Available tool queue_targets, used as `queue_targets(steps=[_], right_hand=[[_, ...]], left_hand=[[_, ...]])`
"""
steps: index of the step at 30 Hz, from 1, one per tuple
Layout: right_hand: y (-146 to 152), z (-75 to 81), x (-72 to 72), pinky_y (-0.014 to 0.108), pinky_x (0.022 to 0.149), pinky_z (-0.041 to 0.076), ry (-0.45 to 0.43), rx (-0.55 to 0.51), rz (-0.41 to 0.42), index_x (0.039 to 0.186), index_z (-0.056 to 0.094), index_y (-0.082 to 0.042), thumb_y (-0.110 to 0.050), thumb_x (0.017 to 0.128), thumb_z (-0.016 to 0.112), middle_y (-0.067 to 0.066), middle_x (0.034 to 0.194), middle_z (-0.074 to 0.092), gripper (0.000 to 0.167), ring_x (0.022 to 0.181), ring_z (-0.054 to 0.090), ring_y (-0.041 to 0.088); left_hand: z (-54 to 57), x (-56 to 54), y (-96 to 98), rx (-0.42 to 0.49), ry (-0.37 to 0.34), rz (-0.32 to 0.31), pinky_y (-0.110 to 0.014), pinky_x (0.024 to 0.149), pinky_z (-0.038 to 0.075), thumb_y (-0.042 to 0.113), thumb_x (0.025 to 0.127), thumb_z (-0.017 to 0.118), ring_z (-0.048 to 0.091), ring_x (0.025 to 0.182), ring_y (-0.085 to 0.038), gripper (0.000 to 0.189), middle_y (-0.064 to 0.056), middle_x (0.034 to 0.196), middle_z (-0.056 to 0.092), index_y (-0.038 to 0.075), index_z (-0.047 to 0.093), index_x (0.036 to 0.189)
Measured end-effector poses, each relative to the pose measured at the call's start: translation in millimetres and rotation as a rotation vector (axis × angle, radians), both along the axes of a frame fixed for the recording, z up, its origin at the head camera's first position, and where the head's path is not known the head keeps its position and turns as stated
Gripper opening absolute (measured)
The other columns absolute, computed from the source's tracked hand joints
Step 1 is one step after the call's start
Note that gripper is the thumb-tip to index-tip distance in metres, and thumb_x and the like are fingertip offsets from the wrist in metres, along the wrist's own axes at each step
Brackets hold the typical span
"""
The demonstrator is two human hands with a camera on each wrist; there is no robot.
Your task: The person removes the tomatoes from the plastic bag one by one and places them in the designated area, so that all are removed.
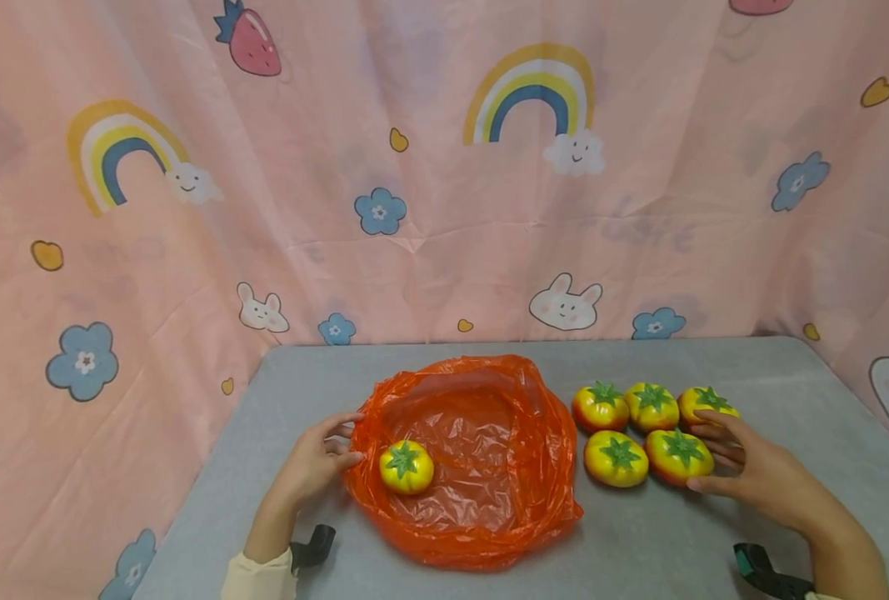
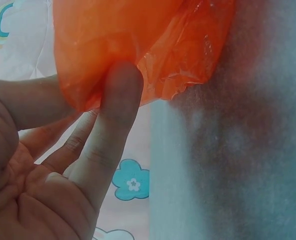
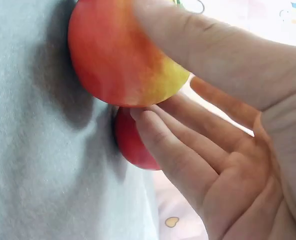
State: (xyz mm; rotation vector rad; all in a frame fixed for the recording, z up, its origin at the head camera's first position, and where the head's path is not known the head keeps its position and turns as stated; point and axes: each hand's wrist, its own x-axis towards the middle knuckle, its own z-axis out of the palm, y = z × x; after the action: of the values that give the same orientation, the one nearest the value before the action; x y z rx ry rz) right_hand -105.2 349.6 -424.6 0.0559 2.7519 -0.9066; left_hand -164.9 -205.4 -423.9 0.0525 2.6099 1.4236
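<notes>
An orange plastic bag point(image 1: 481, 546) lies spread on the table with its mouth facing up. One yellow tomato point(image 1: 407, 468) with a green star-shaped top rests inside, toward the left. My left hand point(image 1: 315, 458) pinches the left rim of the bag between thumb and fingers; the left wrist view shows the thin film point(image 2: 153, 35) between them. On the right, my right hand point(image 1: 751, 471) spans the front right tomato point(image 1: 679, 457), thumb at its near side and extended fingers along its far side. That tomato point(image 3: 117, 60) looks red below and yellow above.
Several more tomatoes stand grouped right of the bag: one in front point(image 1: 615, 460), three behind, of which the rightmost point(image 1: 699, 406) is partly covered by my right fingers. A pink patterned curtain point(image 1: 444, 275) hangs behind the grey table point(image 1: 324, 379).
</notes>
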Motion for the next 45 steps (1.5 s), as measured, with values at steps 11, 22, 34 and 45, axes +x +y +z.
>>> queue_targets(steps=[11, 22, 34, 45], right_hand=[[5.0, 1.0, 2.5, 0.060, 0.090, 0.052, 0.010, 0.024, 0.009, 0.138, 0.048, 0.004, -0.053, 0.075, 0.081, 0.036, 0.140, 0.048, 0.091, 0.116, 0.059, 0.049], [3.9, 2.3, 2.1, 0.055, 0.089, 0.055, 0.034, 0.038, 0.026, 0.141, 0.048, 0.002, -0.046, 0.075, 0.083, 0.032, 0.137, 0.052, 0.088, 0.113, 0.060, 0.044], [6.7, 2.4, 5.2, 0.057, 0.089, 0.054, 0.050, -0.005, 0.056, 0.138, 0.050, 0.002, -0.040, 0.079, 0.082, 0.033, 0.138, 0.052, 0.079, 0.116, 0.061, 0.046], [9.4, 2.0, 4.9, 0.057, 0.088, 0.054, 0.036, 0.003, 0.053, 0.138, 0.050, 0.002, -0.041, 0.078, 0.082, 0.034, 0.138, 0.051, 0.080, 0.116, 0.059, 0.047]], left_hand=[[-1.3, -1.4, 0.6, -0.006, 0.010, -0.010, -0.027, 0.073, 0.058, -0.006, 0.084, 0.072, 0.066, 0.081, -0.016, 0.053, -0.013, 0.116, 0.064, 0.014, 0.062, 0.132], [-1.3, -0.4, 0.6, -0.011, 0.008, -0.006, -0.029, 0.074, 0.059, -0.006, 0.084, 0.071, 0.066, 0.082, -0.016, 0.054, -0.013, 0.116, 0.064, 0.014, 0.061, 0.132], [-0.2, -0.2, 0.2, -0.002, 0.007, -0.005, -0.031, 0.075, 0.060, -0.006, 0.084, 0.072, 0.066, 0.083, -0.017, 0.054, -0.013, 0.117, 0.063, 0.014, 0.061, 0.132], [-1.5, -1.0, 1.3, -0.012, 0.006, 0.007, -0.030, 0.075, 0.060, -0.007, 0.083, 0.071, 0.066, 0.081, -0.017, 0.053, -0.013, 0.115, 0.063, 0.014, 0.062, 0.131]])
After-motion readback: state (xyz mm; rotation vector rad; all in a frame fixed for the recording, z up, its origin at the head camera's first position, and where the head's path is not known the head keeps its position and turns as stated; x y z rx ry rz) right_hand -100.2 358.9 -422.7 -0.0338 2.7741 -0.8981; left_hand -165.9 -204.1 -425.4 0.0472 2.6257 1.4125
